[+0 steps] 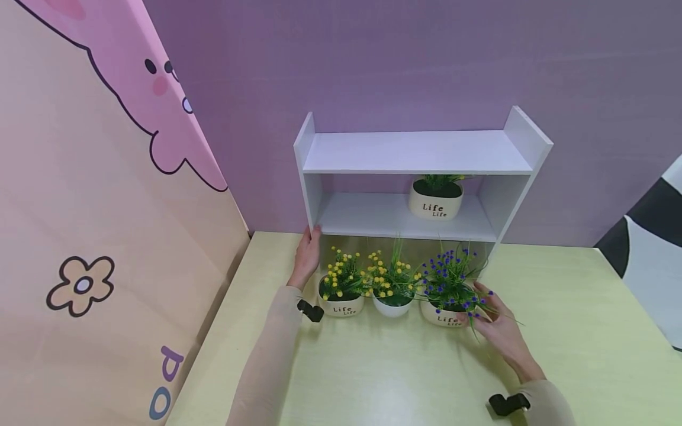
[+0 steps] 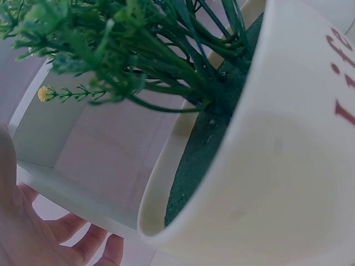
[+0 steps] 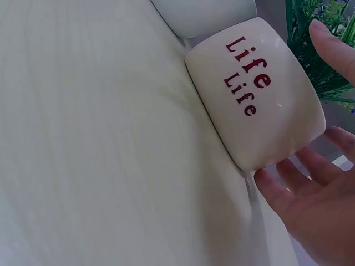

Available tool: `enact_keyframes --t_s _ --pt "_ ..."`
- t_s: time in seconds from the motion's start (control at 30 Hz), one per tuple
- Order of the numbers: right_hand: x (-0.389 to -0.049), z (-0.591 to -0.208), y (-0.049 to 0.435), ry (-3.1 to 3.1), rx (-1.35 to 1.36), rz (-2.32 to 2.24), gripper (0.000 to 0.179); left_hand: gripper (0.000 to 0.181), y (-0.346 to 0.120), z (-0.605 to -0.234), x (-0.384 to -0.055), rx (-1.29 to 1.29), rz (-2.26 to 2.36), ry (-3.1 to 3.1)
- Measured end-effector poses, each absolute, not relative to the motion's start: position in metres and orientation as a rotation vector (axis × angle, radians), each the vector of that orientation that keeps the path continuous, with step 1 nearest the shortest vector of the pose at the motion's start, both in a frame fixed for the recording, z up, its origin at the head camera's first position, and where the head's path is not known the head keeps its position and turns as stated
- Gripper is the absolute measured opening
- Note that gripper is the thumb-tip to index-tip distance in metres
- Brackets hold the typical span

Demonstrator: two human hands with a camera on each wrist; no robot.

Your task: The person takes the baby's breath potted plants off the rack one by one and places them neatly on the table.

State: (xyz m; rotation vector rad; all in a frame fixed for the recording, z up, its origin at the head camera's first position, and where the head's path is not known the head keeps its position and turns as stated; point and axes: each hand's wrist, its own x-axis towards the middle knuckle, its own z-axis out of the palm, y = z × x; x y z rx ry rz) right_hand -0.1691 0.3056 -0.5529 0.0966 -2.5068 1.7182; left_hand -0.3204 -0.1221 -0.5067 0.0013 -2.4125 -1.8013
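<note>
My left hand (image 1: 306, 259) grips the lower left side panel of the white shelf (image 1: 418, 152); its fingers curl behind the panel edge in the left wrist view. At the right, my right hand (image 1: 503, 332) touches the end of a cream "Life" flowerpot (image 3: 258, 94) with blue flowers (image 1: 447, 275). Its fingertips rest against the pot wall, and the thumb stays apart above the rim. Left of that pot stand a small round white pot (image 1: 392, 309) and another cream "Life" pot (image 1: 341, 307), both with yellow flowers. The left pot stands close beside my left hand.
Another cream "Life" pot (image 1: 436, 207) with a green plant sits on the shelf's middle board, right of centre. A pale wooden table (image 1: 373, 378) bears the front pots. Behind is a purple wall (image 1: 405, 65); a printed panel (image 1: 106, 195) borders the left.
</note>
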Motion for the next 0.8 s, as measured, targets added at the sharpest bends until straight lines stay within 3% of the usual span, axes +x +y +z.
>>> enact_keyframes --t_s 0.8 --pt "-0.164 -0.528 0.302 -2.538 0.247 1.483 0.095 0.068 -0.122 -0.507 -0.322 0.01 -1.818 -2.406"
